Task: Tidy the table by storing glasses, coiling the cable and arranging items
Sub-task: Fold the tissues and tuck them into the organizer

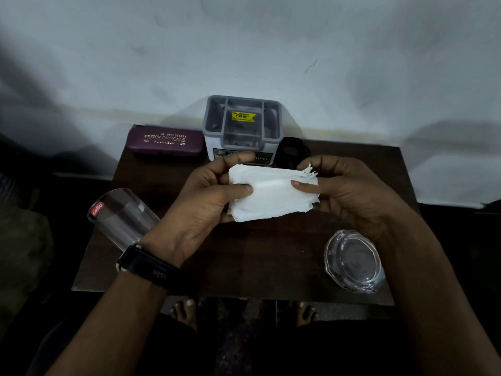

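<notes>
A folded white tissue [273,195] is held above the middle of the dark wooden table [257,261]. My left hand [206,202] pinches its left edge between thumb and fingers. My right hand [349,191] pinches its right edge, where the paper is frayed. A shut purple glasses case [165,141] lies at the back left. A coiled black cable [294,153] lies at the back right, beside a grey compartmented organizer box [242,126].
A clear drinking glass [122,215] stands near the table's left edge, partly behind my left wrist. A glass ashtray [352,260] sits at the front right. A pale wall rises right behind the table. Bare feet show below the front edge.
</notes>
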Motion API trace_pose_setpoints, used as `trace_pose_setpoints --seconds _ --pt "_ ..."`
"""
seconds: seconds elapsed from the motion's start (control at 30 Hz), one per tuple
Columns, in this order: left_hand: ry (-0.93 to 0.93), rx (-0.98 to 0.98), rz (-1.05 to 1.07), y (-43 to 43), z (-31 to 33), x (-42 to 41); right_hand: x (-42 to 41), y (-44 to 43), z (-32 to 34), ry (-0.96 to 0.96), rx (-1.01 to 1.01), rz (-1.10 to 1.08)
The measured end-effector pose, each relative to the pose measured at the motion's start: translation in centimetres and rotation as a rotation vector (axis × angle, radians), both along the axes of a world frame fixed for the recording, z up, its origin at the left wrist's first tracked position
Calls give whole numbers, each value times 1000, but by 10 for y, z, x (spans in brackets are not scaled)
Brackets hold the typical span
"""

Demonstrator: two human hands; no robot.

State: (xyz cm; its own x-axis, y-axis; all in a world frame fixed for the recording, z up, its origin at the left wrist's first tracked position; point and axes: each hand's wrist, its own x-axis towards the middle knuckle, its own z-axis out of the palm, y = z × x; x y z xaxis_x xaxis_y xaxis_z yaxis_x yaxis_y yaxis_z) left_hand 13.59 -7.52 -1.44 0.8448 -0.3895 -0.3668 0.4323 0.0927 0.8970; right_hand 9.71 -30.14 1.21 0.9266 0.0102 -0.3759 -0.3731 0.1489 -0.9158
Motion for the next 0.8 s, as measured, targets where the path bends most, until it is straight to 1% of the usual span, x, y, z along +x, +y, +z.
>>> trace_pose_setpoints --seconds 0.17,0.3,0.47,0.57,0.63,0.73,0.8 --pt "-11 -63 3 0 0 2 -2 0 2 -21 15 25" --pt "-56 -40 -11 0 -1 2 -5 2 3 -18 21 117" --pt "-85 -72 -42 3 -1 2 -3 -2 3 -20 -5 63" --pt "-92 -87 -16 1 1 1 -4 -3 2 -20 -30 56" --pt "-26 -143 40 0 4 2 -4 -1 2 -38 -64 38" --pt "134 -271 128 2 8 6 -3 0 4 -117 -191 -21" --pt "177 -238 121 1 8 6 -2 1 3 -168 -282 -25"
